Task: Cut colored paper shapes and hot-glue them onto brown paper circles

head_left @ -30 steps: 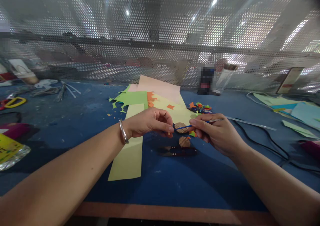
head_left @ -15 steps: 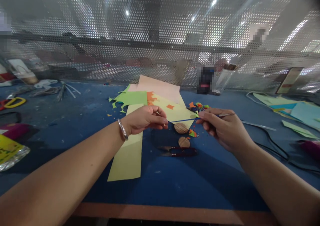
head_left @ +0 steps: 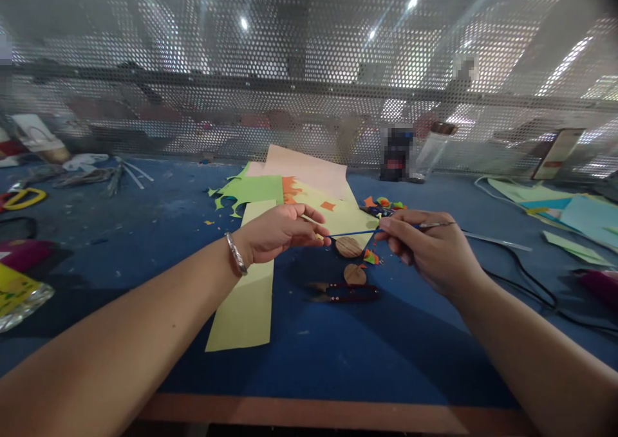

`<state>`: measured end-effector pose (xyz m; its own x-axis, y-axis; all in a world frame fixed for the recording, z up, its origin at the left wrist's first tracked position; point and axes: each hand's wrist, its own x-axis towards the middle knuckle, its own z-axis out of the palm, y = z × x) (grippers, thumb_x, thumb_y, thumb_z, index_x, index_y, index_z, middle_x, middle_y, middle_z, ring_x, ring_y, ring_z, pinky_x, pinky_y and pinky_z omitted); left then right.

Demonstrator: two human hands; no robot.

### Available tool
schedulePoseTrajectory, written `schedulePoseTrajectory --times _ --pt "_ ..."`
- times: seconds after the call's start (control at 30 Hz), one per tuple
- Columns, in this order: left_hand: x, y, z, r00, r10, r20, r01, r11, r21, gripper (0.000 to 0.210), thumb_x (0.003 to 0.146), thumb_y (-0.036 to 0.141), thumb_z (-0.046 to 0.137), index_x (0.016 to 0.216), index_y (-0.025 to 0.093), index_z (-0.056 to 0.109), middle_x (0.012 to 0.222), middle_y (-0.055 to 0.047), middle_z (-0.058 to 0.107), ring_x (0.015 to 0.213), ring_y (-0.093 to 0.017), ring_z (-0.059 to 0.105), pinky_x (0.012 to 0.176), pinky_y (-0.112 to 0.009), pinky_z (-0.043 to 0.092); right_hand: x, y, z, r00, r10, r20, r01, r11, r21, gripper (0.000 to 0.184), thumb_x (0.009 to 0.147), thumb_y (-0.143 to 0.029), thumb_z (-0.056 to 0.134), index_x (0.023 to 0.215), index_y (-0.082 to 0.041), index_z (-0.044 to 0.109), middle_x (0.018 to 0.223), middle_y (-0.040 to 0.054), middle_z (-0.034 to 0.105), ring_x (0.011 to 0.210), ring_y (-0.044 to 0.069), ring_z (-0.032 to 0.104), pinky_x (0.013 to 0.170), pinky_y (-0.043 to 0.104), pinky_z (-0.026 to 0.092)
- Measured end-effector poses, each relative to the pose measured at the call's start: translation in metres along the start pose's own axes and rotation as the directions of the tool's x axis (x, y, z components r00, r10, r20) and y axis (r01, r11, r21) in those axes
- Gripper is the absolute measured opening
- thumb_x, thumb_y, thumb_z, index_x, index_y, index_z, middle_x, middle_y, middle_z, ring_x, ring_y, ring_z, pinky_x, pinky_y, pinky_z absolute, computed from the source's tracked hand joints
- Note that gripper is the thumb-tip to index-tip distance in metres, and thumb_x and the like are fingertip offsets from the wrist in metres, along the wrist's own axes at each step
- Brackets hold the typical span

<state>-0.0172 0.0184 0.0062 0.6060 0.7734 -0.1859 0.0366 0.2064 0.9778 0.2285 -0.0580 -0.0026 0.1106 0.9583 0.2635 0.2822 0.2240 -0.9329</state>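
My right hand [head_left: 422, 247] pinches a slim blue rod-like tool [head_left: 355, 233]. A thin length, apparently its other end, shows past the knuckles. The blue end points left and reaches the fingertips of my left hand [head_left: 294, 231]. Thumb and fingertips there are drawn together around a tiny pale piece, too small to name; the forefinger is a little raised. Below the rod lie two wooden discs [head_left: 348, 247], and thread snips [head_left: 342, 292] rest nearer me. Orange and green paper scraps [head_left: 371, 257] are beside the discs.
Pale yellow paper [head_left: 244, 315], green cut paper [head_left: 255, 189] and a pink sheet [head_left: 306, 167] lie on the blue table. Yellow-handled scissors [head_left: 26, 199] are far left. A clear bottle [head_left: 434, 150] stands near the perforated metal screen [head_left: 290, 51]. More coloured paper [head_left: 586, 218] is at right.
My left forefinger has lifted and spread slightly from the thumb. The blue rod and my right hand have shifted only a little, to the left.
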Motion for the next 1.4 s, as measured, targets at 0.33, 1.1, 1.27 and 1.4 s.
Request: schedulePoseTrajectory --times 0.33,1.1,1.27,1.4 --pt "0.001 -0.002 0.008 0.998 0.061 -0.036 -0.059 0.997 0.048 0.028 0.079 0.008 0.076 0.101 0.013 0.058 0.093 -0.007 0.074 0.086 -0.015 0.073 0.090 -0.032 0.054 -0.001 0.003 -0.002 0.996 -0.082 0.033 0.085 0.988 -0.129 0.036 0.090 -0.046 0.069 0.068 -0.018 0.074 0.053 0.0005 0.059 0.041 0.008 0.047 0.038 0.021 0.036" --pt "0.004 -0.006 0.008 0.982 0.156 -0.103 -0.143 0.983 0.119 0.034 0.076 0.004 0.076 0.104 0.012 0.059 0.094 -0.008 0.073 0.089 -0.014 0.071 0.092 -0.033 0.054 -0.003 0.002 -0.002 0.987 -0.162 0.023 0.163 0.971 -0.174 0.034 0.092 -0.041 0.067 0.067 -0.018 0.072 0.054 -0.0002 0.059 0.043 0.008 0.048 0.040 0.021 0.036" --pt "0.003 -0.006 0.011 0.992 0.096 -0.081 -0.095 0.995 0.019 0.032 0.077 -0.002 0.069 0.104 0.012 0.059 0.095 -0.008 0.073 0.088 -0.015 0.072 0.094 -0.034 0.054 -0.002 0.004 -0.002 0.987 -0.161 0.027 0.163 0.971 -0.172 0.035 0.093 -0.042 0.067 0.068 -0.018 0.072 0.053 -0.0005 0.058 0.043 0.008 0.048 0.040 0.021 0.036" --pt "0.003 -0.006 0.013 0.994 0.067 -0.083 -0.064 0.997 0.035 0.029 0.078 -0.001 0.067 0.103 0.012 0.060 0.101 -0.011 0.073 0.090 -0.016 0.073 0.093 -0.035 0.055 -0.001 0.003 -0.001 0.981 -0.194 0.019 0.194 0.961 -0.198 0.033 0.093 -0.039 0.067 0.069 -0.018 0.074 0.053 -0.0014 0.057 0.043 0.007 0.047 0.040 0.021 0.035"
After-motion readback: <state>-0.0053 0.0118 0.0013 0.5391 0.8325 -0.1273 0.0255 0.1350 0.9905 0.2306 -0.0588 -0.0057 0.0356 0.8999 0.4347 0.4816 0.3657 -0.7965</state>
